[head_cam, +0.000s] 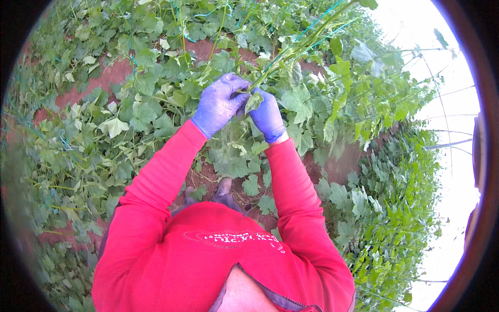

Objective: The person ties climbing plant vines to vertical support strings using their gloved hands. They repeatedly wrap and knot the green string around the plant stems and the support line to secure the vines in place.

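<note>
My left hand point(221, 102) and my right hand point(268, 114), both in purple disposable gloves, meet in front of me above the leaves. Between them is the lower end of a bundle of green vine stems point(280, 64), which slants up to the right with turquoise twine point(308, 30) running along it. The fingers of my left hand are closed on a thin part of the stems. My right hand is around the stems from the other side, its fingers partly hidden by a small curled leaf point(254, 102). Which stem each hand pinches cannot be told.
Dense leafy vines point(144, 113) cover the reddish soil point(109, 78) ahead and at the left. More turquoise twine point(64, 140) lies among them. A tall row of plants point(401, 218) stands at the right. My shoe point(223, 186) shows below, among leaves.
</note>
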`<control>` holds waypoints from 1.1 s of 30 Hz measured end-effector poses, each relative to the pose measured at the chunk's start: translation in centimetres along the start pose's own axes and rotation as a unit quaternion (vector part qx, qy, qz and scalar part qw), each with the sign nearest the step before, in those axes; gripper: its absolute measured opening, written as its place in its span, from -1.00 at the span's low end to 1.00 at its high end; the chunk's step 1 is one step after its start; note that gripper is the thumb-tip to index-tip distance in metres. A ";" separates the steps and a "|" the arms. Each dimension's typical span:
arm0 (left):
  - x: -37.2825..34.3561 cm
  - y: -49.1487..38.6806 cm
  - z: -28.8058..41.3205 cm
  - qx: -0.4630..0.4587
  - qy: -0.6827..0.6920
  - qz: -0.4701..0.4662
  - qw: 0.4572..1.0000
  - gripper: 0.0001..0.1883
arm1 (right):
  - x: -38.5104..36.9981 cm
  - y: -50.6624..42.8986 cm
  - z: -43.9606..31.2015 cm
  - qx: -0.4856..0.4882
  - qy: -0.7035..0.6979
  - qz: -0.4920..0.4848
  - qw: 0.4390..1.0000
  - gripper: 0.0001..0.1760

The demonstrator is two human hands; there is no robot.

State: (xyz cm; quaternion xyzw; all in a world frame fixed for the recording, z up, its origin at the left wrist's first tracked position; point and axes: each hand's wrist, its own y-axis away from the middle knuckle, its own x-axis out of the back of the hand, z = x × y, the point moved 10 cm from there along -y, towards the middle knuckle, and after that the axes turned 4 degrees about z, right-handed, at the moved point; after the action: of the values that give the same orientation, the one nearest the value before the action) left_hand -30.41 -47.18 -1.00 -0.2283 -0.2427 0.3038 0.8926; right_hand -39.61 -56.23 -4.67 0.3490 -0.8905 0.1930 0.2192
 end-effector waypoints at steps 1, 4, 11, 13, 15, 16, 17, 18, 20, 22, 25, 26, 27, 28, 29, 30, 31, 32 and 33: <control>-0.2 0.0 -0.2 -0.002 0.008 -0.002 1.000 -0.71 | 0.3 0.3 -0.2 0.001 -0.014 0.006 1.000 -0.65; -0.9 0.3 -0.6 -0.026 0.022 0.023 0.999 -0.78 | 0.6 0.8 1.2 -0.041 -0.126 -0.003 0.991 -0.71; -1.9 0.1 0.0 -0.004 0.011 0.022 1.000 -0.77 | 4.8 1.8 0.5 -0.060 -0.231 0.073 0.968 -0.85; -2.6 0.3 0.0 0.009 0.025 0.008 1.000 -0.78 | 5.1 1.9 -1.1 -0.038 -0.210 0.080 0.974 -0.86; -3.4 0.3 0.0 0.016 0.040 -0.007 0.999 -0.77 | 5.7 1.9 -0.2 -0.020 -0.136 0.116 0.984 -0.86; -3.5 0.4 0.3 0.012 0.039 -0.003 0.999 -0.76 | 6.0 2.0 -0.2 -0.019 -0.112 0.126 0.985 -0.87; -3.5 0.5 0.5 0.008 0.037 0.001 0.999 -0.75 | 6.2 2.1 -0.1 -0.019 -0.088 0.136 0.987 -0.87; -3.7 0.6 0.7 0.004 0.036 0.005 0.999 -0.75 | 6.6 2.2 0.0 0.018 -0.106 0.183 0.977 -0.88; -4.0 0.5 1.2 -0.032 0.018 0.013 0.999 -0.76 | 7.0 2.8 0.8 0.021 -0.084 0.216 0.972 -0.89; -4.0 0.4 2.0 -0.055 0.004 0.019 0.998 -0.76 | 7.4 3.3 0.5 0.033 -0.073 0.242 0.967 -0.89; -4.1 0.1 3.0 -0.078 -0.021 0.015 0.997 -0.75 | 8.5 4.3 -1.4 0.062 -0.095 0.277 0.954 -0.90; -4.3 0.0 3.2 -0.088 -0.034 0.012 0.995 -0.74 | 9.1 4.7 -2.2 0.066 -0.120 0.290 0.947 -0.90; -4.5 -0.1 3.5 -0.099 -0.044 0.009 0.994 -0.73 | 9.9 5.0 -3.2 0.070 -0.141 0.304 0.940 -0.90; -4.6 0.1 3.1 -0.093 -0.042 0.001 0.995 -0.71 | 10.8 4.8 -3.5 0.066 -0.230 0.296 0.925 -0.90; -4.7 0.5 2.5 -0.087 -0.039 -0.007 0.995 -0.70 | 12.7 5.1 -4.2 0.064 -0.235 0.329 0.912 -0.89; -4.9 0.7 2.0 -0.082 -0.037 -0.018 0.996 -0.68 | 14.0 4.6 -5.6 0.051 -0.191 0.328 0.924 -0.84; -4.8 1.0 1.9 -0.081 -0.038 -0.020 0.996 -0.68 | 15.1 3.8 -7.4 0.036 -0.147 0.325 0.933 -0.77; -4.8 1.4 1.9 -0.081 -0.038 -0.024 0.996 -0.68 | 15.1 2.4 -9.3 0.016 -0.091 0.281 0.955 -0.72; -4.8 1.8 1.8 -0.080 -0.038 -0.028 0.996 -0.68 | 14.8 0.8 -10.7 -0.005 -0.034 0.234 0.972 -0.68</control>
State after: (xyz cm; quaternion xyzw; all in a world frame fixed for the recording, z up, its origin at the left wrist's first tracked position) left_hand -35.53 -48.58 -1.99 -0.2801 -0.3060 0.2665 0.8700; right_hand -47.27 -58.31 11.81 0.1361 -0.9553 0.2228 0.1387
